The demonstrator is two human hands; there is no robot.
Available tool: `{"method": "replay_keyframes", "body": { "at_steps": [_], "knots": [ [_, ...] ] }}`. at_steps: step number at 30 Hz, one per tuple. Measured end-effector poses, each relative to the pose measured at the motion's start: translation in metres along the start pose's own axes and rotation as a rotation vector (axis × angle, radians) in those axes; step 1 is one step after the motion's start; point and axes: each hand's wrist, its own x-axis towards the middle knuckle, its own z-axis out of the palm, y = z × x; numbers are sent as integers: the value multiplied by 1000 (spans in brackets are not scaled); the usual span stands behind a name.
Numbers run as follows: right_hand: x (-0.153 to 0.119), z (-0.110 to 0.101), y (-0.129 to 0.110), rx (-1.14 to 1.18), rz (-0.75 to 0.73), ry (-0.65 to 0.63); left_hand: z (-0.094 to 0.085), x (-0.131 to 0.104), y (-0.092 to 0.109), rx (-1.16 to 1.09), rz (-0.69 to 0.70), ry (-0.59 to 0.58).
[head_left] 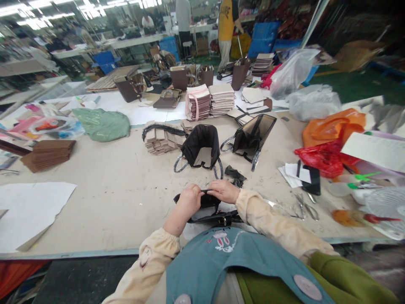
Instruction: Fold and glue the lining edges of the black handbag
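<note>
A black handbag (207, 214) with gold-coloured fittings lies at the table's front edge, close to my apron. Its far rim is pinched by my left hand (190, 197) and my right hand (224, 191), their fingertips almost meeting. Both hands are closed on that edge. Beyond them stands a black bag (202, 143), open at the top, its looped handles wrapped in clear plastic. Farther right, another dark bag (253, 137) with a beige lining leans open. A crumpled black scrap (235, 175) lies just past my right hand.
Scissors (305, 207), a black phone (311, 179) and a fan (386, 207) are at the right. Red (327, 159) and orange (332, 126) plastic bags lie behind them. Stacked panels (198, 103), a green plastic bag (101, 124) and brown pieces (50, 154) stand farther back and left.
</note>
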Motion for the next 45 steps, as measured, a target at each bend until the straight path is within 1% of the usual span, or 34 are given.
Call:
{"method": "replay_keyframes", "body": {
  "at_steps": [5, 8, 11, 14, 20, 23, 27, 31, 39, 45],
  "knots": [
    [-5, 0, 7, 93, 14, 16, 0, 3, 0, 2, -23, 3],
    [-8, 1, 8, 105, 41, 21, 1, 4, 0, 0, -31, 3],
    [-8, 1, 7, 66, 69, 30, 0, 4, -1, -4, -33, 6],
    [-6, -1, 4, 4, 85, 9, 0, 4, -1, -9, -32, 9],
    [9, -1, -10, -127, 121, 12, -1, 3, -3, -13, -32, 15],
    [13, -1, -11, -156, 122, 11, -4, -1, -8, -16, -10, -7],
    [12, -4, -5, -112, 84, 28, -11, -7, -16, -2, 18, -30],
    [11, -5, -2, -78, 66, 47, -15, -9, -17, 62, -16, -31],
    [12, -4, -4, -38, 60, 80, -9, -6, -18, 72, -101, 11],
    [12, -2, -1, -18, 87, 81, -7, -4, -17, 96, -106, 29]
  ]
}}
